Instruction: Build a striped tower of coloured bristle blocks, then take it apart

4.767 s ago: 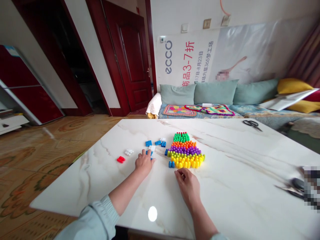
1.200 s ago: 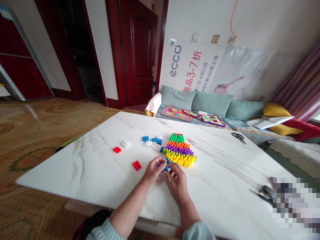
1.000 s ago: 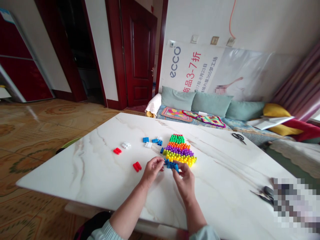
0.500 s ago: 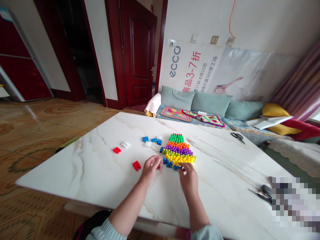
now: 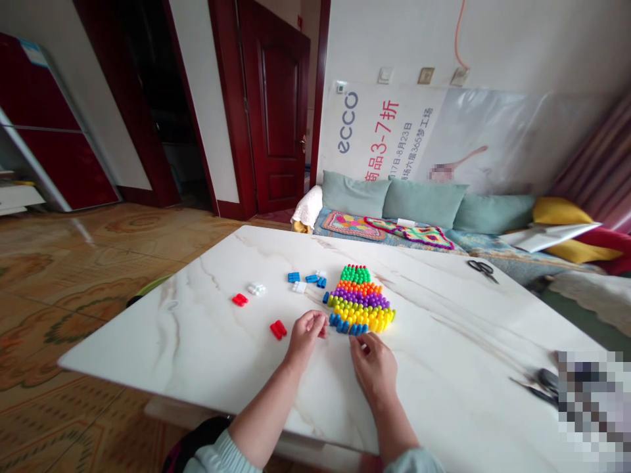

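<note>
Right hand [image 5: 375, 361] drawn back off the blue row [image 5: 348, 325] since half a second ago. Wall poster [image 5: 419, 131] reads "ecco", "3-7折", "8月23日". Left hand [image 5: 305, 336]: fingers curled, tips pressed to thumb, just beside the row's left end. Right: fingers curled loosely; cannot tell whether tips meet; just nearside of row. Both forearms reach in over tabletop's [image 5: 453, 374] near edge. Row fronts the multicoloured block [image 5: 362, 295], mid-tabletop.

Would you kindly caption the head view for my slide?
Left hand and right hand near multicoloured pieces on marbled table.
</note>
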`<state>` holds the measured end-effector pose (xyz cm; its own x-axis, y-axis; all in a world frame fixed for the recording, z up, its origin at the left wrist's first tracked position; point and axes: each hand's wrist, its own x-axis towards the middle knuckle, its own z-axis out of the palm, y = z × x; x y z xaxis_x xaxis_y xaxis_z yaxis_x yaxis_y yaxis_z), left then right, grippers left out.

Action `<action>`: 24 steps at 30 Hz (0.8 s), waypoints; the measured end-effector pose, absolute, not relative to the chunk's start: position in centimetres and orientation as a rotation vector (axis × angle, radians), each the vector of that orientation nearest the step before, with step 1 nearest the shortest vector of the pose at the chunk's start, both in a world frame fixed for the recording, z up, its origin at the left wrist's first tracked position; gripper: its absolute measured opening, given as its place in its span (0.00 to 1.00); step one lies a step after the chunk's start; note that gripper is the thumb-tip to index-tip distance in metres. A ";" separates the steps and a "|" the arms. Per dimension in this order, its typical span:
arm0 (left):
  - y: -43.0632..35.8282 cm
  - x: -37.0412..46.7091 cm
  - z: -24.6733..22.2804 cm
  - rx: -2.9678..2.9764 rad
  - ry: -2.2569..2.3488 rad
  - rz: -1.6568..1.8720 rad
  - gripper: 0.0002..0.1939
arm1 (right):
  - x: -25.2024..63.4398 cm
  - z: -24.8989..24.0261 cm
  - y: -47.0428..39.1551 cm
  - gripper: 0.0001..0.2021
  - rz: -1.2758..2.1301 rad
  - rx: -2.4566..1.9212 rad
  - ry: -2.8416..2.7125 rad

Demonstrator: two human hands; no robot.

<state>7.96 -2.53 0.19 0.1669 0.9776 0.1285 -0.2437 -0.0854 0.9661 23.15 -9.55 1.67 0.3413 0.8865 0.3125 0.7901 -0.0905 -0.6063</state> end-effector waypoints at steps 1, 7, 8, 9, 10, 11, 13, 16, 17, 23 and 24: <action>-2.5 8.1 0.1 1.215 0.870 1.248 0.15 | 23.2 1.6 -9.5 0.18 0.166 -1.903 -1.478; 2.3 6.6 3.7 1.778 1.336 1.237 0.10 | 23.3 1.3 -9.4 0.19 0.161 -1.923 -1.516; 3.7 6.0 4.7 1.881 1.522 1.200 0.11 | 23.3 1.3 -9.4 0.19 0.164 -1.929 -1.520; 5.2 5.4 5.6 1.902 1.607 1.177 0.12 | 23.3 1.3 -9.4 0.19 0.169 -1.935 -1.523; 6.7 4.8 6.4 1.913 1.662 1.152 0.14 | 23.3 1.2 -9.3 0.18 0.175 -1.942 -1.523; 8.0 4.5 6.9 1.929 1.708 1.115 0.17 | 23.3 1.2 -9.3 0.18 0.182 -1.951 -1.521; 10.1 4.3 7.3 1.997 1.786 0.957 0.25 | 23.4 1.1 -9.2 0.18 0.193 -1.968 -1.522; 11.7 5.3 6.7 2.159 1.882 0.573 0.31 | 23.5 0.9 -9.0 0.18 0.191 -1.969 -1.543; 12.0 5.9 6.3 2.188 1.903 0.467 0.30 | 23.6 0.8 -9.0 0.18 0.189 -1.965 -1.550; 13.2 9.2 4.8 2.031 2.131 0.316 0.36 | 23.6 0.9 -8.8 0.18 0.200 -1.979 -1.555; 13.4 9.6 4.7 2.020 2.155 0.315 0.37 | 23.6 0.9 -8.8 0.17 0.201 -1.985 -1.552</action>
<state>9.60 13.40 4.69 -0.0676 0.9975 0.0198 0.9614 0.0598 0.2684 23.61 -8.83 0.91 0.3036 0.9221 0.2399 0.8305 -0.1327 -0.5410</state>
